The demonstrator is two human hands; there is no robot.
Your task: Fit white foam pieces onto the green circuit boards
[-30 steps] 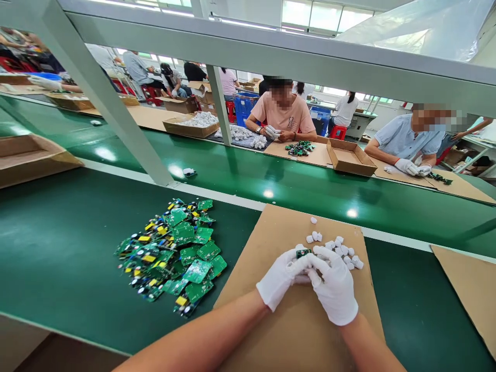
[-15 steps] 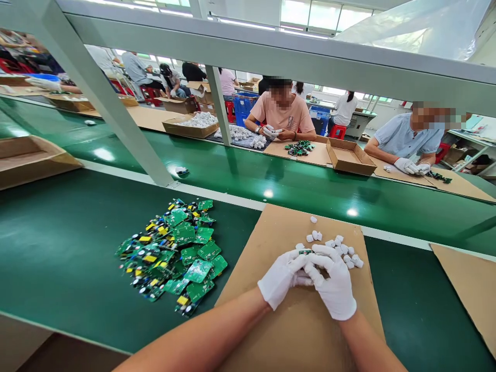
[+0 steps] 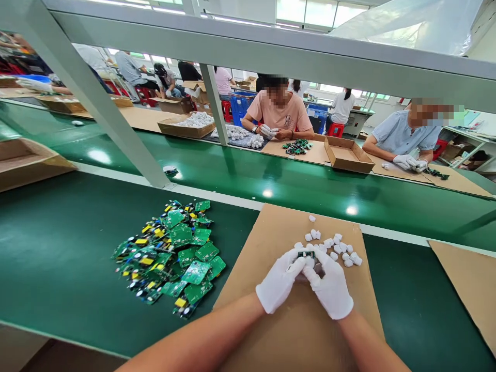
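Observation:
Both of my hands wear white gloves and meet over a brown cardboard sheet (image 3: 287,330). My left hand (image 3: 278,281) and my right hand (image 3: 330,284) are closed together on a small green circuit board (image 3: 305,254), pinched between the fingertips of both. Just beyond them lie several small white plastic parts (image 3: 341,250), loose on the cardboard. A pile of green circuit boards (image 3: 174,253) with yellow and black components lies on the green belt to the left of my left hand.
A grey frame post (image 3: 96,103) slants across the left. Beyond it runs a green conveyor belt (image 3: 271,181). Two people in white gloves sit opposite, with an open cardboard box (image 3: 346,155) between them. Another cardboard sheet (image 3: 465,279) lies at the right.
My hands have stayed clasped on the small board, shifting only slightly. The view has drifted a little. A small white item on the far belt has moved to the left.

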